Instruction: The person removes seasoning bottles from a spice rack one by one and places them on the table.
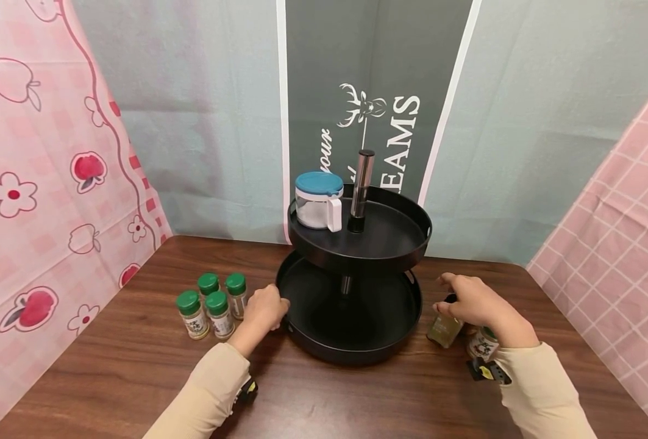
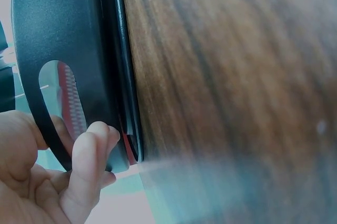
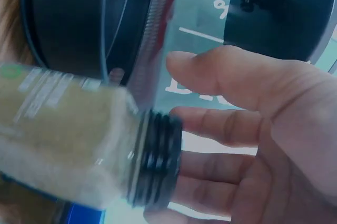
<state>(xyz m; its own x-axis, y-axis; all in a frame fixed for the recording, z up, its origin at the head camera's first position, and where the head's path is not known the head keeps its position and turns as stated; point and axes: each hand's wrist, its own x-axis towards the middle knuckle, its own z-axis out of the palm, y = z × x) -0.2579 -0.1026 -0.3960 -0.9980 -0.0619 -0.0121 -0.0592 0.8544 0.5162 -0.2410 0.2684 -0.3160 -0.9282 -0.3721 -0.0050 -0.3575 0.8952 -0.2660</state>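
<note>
A black two-tier round tray [image 1: 351, 356] with a metal centre post stands in the middle of the table. My left hand [image 1: 266, 308] grips the lower tier's wall at its left side, beside an oval handle slot, as the left wrist view shows. At the right, my right hand [image 1: 474, 300] is over a square clear spice jar [image 1: 443, 332] with a black ridged cap [image 3: 158, 158]. Its fingers are at the cap's far side, while the thumb stands apart from the cap. Another spice jar [image 1: 483, 344] with a green lid is partly hidden under the right wrist.
Several green-lidded spice jars [image 1: 219, 317] stand in a group left of the tray. A clear jar with a blue lid and white handle [image 1: 319, 201] sits on the upper tier. Hanging cloth [image 1: 219, 122] lines the back and both sides of the wooden table [image 1: 324, 402].
</note>
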